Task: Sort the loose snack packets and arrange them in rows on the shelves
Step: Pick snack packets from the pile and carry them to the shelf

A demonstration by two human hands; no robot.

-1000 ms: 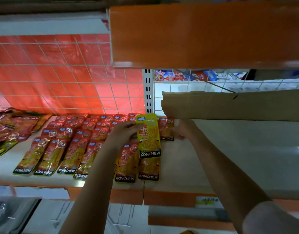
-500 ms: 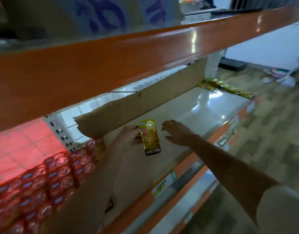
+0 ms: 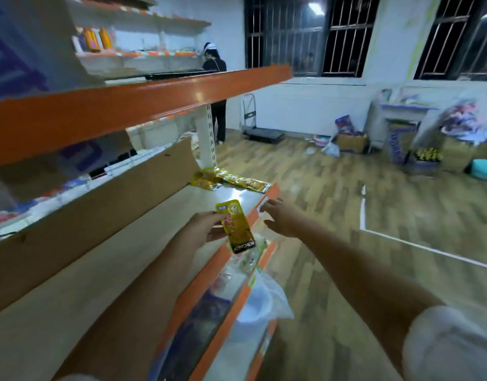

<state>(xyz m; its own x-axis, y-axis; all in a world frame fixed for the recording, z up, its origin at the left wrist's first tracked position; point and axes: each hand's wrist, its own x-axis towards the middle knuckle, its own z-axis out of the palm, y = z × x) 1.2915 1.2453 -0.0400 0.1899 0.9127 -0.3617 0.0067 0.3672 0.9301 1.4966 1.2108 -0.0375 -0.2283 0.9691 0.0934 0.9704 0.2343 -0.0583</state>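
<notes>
I have swung away from the red rows: my left hand [image 3: 209, 226] pinches one yellow packet [image 3: 238, 229] above the shelf [image 3: 126, 259] edge, my right hand [image 3: 283, 218] spread wide beside it, yellow pile [image 3: 228, 181] ahead — sorting by colour, I judge.
</notes>
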